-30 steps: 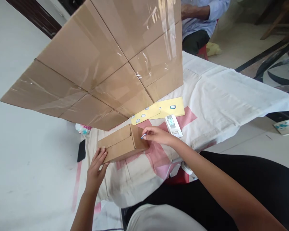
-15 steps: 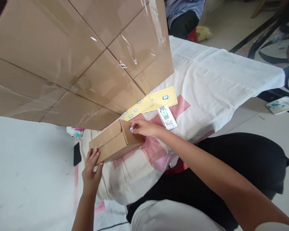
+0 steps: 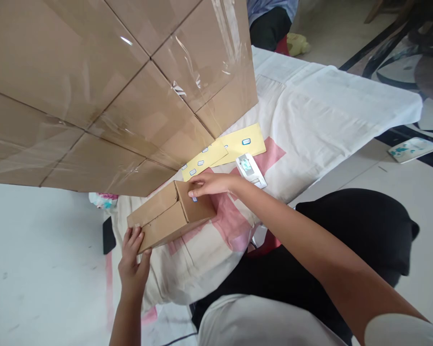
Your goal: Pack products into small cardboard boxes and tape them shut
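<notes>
A small brown cardboard box (image 3: 166,218) lies on a cloth-covered table (image 3: 328,105). My left hand (image 3: 132,259) rests against the box's near left end, fingers stretched along it. My right hand (image 3: 211,185) presses a small blue-and-white sticker (image 3: 194,198) onto the box's right end face with its fingertips. Just beyond the hand lie two yellow backing sheets (image 3: 225,150) carrying several more stickers, and a white plastic device (image 3: 250,169).
A large panel of taped-together cardboard (image 3: 123,81) leans over the table's left and hides what is behind it. Another person (image 3: 270,21) sits at the far end. A dark phone-like object (image 3: 109,234) lies at the table's left edge. White floor surrounds.
My right hand has carried the sticker from just off the box's corner down onto the box's right end face. The left hand has stayed on the box. The view shifted left and closer.
</notes>
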Motion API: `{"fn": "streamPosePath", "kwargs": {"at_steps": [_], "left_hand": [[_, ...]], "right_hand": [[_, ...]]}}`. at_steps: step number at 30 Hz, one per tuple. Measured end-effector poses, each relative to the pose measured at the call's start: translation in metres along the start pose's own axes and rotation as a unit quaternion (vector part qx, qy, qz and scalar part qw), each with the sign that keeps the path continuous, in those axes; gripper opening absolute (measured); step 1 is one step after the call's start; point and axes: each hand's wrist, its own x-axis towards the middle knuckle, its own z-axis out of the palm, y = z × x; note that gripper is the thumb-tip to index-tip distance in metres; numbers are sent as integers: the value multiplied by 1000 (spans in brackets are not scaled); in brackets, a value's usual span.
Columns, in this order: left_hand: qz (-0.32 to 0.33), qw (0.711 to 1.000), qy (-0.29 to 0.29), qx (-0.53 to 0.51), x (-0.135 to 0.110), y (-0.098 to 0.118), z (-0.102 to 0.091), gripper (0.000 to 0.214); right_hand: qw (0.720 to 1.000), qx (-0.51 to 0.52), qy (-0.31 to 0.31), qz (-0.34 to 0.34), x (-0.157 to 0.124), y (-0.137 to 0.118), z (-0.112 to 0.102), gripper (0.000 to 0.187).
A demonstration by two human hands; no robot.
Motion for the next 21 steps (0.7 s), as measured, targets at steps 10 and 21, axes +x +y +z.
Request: {"fn": "streamPosePath", "kwargs": {"at_steps": [10, 21], "left_hand": [[-9, 1000, 3, 15, 0, 1, 1, 54], [-11, 1000, -9, 2, 2, 2, 0, 62]], "right_hand": [[997, 52, -41, 43, -12, 10, 5, 42], [996, 68, -4, 65, -14, 16, 14, 46]]}}
